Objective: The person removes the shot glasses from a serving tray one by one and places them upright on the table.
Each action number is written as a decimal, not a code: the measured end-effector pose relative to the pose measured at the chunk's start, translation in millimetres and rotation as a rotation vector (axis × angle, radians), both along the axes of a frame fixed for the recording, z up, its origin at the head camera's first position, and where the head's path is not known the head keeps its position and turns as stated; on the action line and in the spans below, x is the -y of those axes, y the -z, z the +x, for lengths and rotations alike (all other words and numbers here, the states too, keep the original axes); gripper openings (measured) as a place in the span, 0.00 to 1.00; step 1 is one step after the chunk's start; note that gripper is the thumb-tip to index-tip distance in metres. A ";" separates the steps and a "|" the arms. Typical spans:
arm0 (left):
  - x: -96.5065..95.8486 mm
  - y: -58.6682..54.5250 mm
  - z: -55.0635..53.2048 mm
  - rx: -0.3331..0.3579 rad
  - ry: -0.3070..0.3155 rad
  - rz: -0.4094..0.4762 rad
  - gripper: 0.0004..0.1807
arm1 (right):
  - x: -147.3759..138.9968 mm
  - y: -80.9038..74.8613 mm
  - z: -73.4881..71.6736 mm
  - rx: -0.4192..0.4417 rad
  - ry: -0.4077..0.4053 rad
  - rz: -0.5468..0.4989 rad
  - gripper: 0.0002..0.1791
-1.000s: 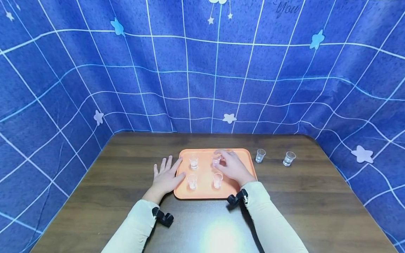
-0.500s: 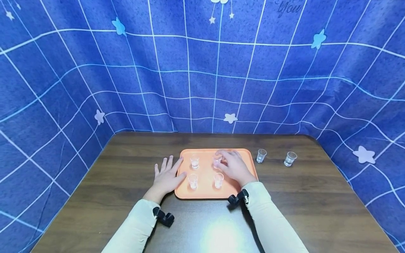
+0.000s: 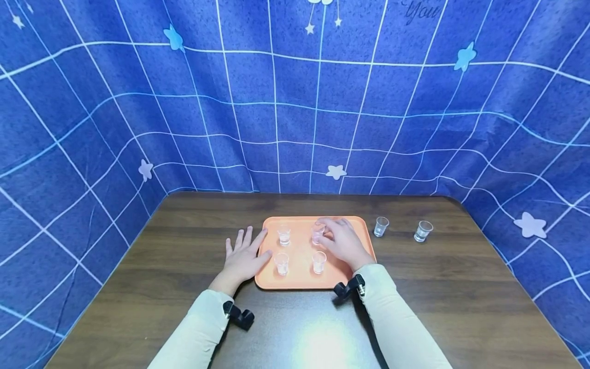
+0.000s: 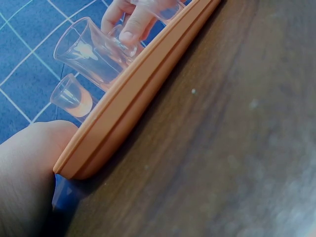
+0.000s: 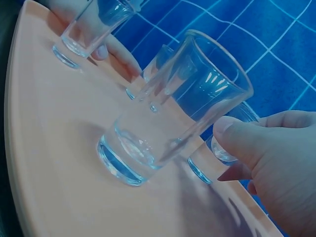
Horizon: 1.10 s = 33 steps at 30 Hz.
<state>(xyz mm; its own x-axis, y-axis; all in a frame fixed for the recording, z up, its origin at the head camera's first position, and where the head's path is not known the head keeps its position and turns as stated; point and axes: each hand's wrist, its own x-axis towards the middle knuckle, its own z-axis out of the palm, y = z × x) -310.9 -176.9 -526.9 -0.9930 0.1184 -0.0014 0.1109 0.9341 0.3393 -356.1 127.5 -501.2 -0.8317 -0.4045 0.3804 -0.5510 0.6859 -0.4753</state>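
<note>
Toward the far edge of the tabletop (image 3: pixel 184 230), on the orange tray (image 3: pixel 299 248), the far right glass (image 3: pixel 316 235) stands mouth up, its long axis vertical. My right hand (image 3: pixel 342 241) is curled in, thumb and fingers pinching that glass from its right side. My left hand (image 3: pixel 241 261) spreads its fingers straight, the thumb over the tray's left edge. Bare tray separates my glass from the far left glass (image 3: pixel 284 237) and the near right glass (image 3: pixel 319 262); the tray's right edge runs beneath my right hand.
</note>
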 end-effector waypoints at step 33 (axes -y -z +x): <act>-1.2 -3.6 2.8 -0.007 0.001 -0.003 0.39 | -69.1 2.6 25.8 -0.178 0.088 -0.134 0.25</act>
<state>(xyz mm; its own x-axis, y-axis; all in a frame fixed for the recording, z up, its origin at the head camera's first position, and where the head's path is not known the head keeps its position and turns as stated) -308.2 -175.7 -523.3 -0.9929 0.1190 0.0051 0.1138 0.9351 0.3355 -330.3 196.6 -503.8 -0.7765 -0.2698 0.5695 -0.5752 0.6724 -0.4658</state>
